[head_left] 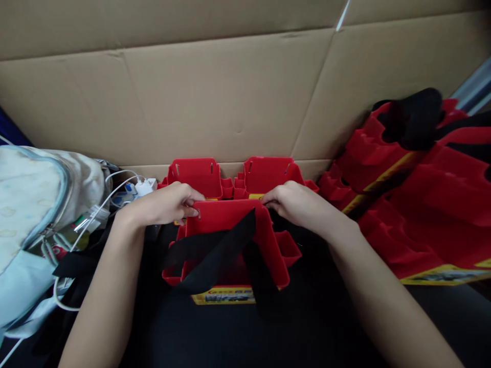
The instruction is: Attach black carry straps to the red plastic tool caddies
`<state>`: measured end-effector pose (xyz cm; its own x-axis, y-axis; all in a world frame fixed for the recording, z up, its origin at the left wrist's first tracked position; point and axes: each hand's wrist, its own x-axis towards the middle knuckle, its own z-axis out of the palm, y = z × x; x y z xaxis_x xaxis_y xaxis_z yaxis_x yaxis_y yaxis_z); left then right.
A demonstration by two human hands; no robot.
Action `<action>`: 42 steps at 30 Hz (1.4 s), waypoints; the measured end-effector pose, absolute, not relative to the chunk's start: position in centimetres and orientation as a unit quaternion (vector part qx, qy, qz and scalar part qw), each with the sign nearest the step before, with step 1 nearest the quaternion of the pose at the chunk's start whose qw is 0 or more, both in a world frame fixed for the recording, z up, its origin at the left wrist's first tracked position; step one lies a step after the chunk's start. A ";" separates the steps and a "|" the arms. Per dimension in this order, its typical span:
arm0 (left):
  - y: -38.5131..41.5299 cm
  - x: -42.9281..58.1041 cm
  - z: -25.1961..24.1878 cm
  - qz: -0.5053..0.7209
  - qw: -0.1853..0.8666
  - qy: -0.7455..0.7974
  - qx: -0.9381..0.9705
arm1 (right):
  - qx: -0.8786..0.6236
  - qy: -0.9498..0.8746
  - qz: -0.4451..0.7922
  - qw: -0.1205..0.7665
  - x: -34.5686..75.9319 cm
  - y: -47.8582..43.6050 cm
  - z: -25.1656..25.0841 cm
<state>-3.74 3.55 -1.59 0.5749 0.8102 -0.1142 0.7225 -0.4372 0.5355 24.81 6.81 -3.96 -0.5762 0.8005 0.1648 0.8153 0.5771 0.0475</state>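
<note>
A red plastic box [226, 214] with small side pockets and a yellow printed label [224, 296] is in front of me on the black surface. My left hand [180, 202] pinches its far left corner, fingertips at the rim. At the far right corner, my right hand [284, 199] grips the same rim with curled fingers, partly hidden behind the wrist. A wide black strap [215, 255] hangs loosely across the box's opening. Behind it stand two similar red boxes, one on the left [195, 176] and one on the right [268, 176].
More red boxes [425, 204] with black straps are stacked at the right. On the left lie a pale blue and white bag [34, 194], white cables and a white charger plug [146, 186]. A cardboard panel [230, 97] stands across the back.
</note>
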 end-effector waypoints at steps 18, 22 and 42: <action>3.6 -4.0 -1.1 0.027 0.253 0.451 0.855 | -0.316 -0.931 0.184 -0.004 24.3 7.4 -4.3; 3.7 -3.3 -1.4 0.041 0.260 0.451 0.853 | -0.425 -0.903 0.043 -0.044 24.7 6.3 -3.8; 3.5 -3.2 -1.6 0.046 0.235 0.455 0.858 | -0.363 -0.922 0.134 0.011 24.4 6.6 -4.3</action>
